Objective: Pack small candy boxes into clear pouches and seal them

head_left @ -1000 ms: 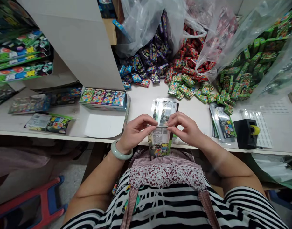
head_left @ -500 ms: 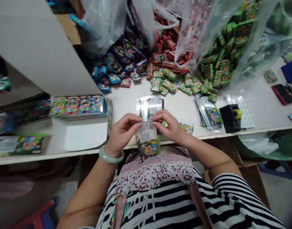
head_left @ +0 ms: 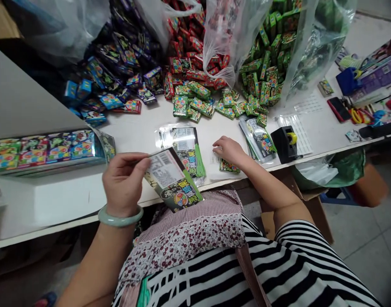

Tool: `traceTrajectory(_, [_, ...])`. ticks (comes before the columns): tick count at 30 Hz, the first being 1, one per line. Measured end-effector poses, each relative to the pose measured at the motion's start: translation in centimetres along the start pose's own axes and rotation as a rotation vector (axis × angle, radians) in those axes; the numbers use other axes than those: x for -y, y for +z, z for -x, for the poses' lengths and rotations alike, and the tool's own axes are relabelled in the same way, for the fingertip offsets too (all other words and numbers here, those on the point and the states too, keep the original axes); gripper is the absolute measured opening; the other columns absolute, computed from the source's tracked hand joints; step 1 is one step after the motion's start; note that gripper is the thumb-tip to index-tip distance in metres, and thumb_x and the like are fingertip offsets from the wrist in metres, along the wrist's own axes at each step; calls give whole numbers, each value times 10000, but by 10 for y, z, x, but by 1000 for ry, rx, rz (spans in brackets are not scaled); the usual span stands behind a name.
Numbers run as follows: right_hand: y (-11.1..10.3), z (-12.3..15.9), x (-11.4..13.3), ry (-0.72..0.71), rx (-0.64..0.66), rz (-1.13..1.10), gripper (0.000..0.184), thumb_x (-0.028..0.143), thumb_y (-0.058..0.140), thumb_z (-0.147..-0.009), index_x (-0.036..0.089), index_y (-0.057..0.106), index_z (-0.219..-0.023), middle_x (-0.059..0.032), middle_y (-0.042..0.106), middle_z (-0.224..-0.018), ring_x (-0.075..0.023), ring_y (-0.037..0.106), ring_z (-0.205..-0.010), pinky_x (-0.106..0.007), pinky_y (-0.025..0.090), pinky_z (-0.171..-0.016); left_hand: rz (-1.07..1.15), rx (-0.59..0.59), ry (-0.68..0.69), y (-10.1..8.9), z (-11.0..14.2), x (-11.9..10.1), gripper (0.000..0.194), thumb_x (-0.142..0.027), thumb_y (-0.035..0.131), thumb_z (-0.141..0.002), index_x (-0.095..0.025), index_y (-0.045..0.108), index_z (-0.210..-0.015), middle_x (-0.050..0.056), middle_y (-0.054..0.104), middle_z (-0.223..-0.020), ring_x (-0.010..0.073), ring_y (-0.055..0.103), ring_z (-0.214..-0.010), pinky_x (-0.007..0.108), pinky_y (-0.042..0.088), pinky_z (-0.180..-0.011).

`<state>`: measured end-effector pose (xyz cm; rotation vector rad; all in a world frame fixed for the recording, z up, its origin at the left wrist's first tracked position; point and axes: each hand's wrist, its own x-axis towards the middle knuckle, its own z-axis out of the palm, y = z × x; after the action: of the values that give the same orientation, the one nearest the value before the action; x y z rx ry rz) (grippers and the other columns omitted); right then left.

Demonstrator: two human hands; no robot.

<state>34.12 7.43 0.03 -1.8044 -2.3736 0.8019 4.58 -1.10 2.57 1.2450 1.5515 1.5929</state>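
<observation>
My left hand (head_left: 123,183), a pale green bangle at its wrist, pinches the upper corner of a flat printed pouch (head_left: 173,187). The pouch is black and green with a white label panel and barcode, and hangs tilted over the table's front edge. My right hand (head_left: 230,151) is over the table with fingers loosely bent and apart, holding nothing that I can see. Beneath it lie a green printed packet (head_left: 229,166), partly hidden, and a pale sheet with small marks (head_left: 214,160). Between the hands lies a stack of similar pouches (head_left: 191,157) with clear tops.
Piles of small purple boxes (head_left: 122,51), red boxes (head_left: 195,42) and green boxes (head_left: 265,81) spill from plastic bags at the back. A black tape dispenser (head_left: 285,145) stands right, beside more pouches (head_left: 257,138). An open display box (head_left: 64,187) is at left.
My hands have parted: the left has moved left with the pouch, while the right has let go of it and moved right over the green packet. The view has shifted right.
</observation>
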Motion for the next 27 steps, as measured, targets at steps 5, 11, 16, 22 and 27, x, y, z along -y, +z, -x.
traceTrajectory(5, [14,-6,6,52,6,1,138,196,573,-885,185,704,-924,-75,669,-1033,-195,627,-888,-302,448,-783,-31,199,29,-2,3,-8,98,-168,750,-762,-170,696,-844,14,699,-830,103,649,-776,230,530,-688])
traceTrajectory(11, [6,-1,-15,161,54,-524,79,215,591,-846,189,582,-772,-18,629,-797,-156,607,-762,-286,494,-702,-60,294,43,-2,7,-12,52,-226,688,-821,-204,664,-862,16,679,-851,134,642,-803,264,531,-704])
traceTrajectory(16, [-36,9,40,-254,131,-738,158,342,627,-835,194,583,-801,-16,612,-835,-144,573,-792,-302,497,-742,-37,341,105,2,8,-17,63,-256,644,-875,-200,631,-849,15,644,-821,136,616,-770,274,517,-683])
traceTrajectory(22, [-65,2,138,-625,257,-332,102,247,591,-871,170,609,-807,-32,619,-835,-148,542,-799,-297,413,-751,6,383,141,1,10,-24,70,-257,614,-904,-197,620,-867,16,622,-824,127,596,-776,265,496,-687])
traceTrajectory(27, [-67,-12,161,-534,381,-128,84,206,591,-862,150,640,-822,-27,637,-771,-134,529,-728,-272,357,-673,34,386,157,-3,10,-23,85,-259,587,-921,-200,617,-868,8,612,-809,123,581,-763,268,478,-680])
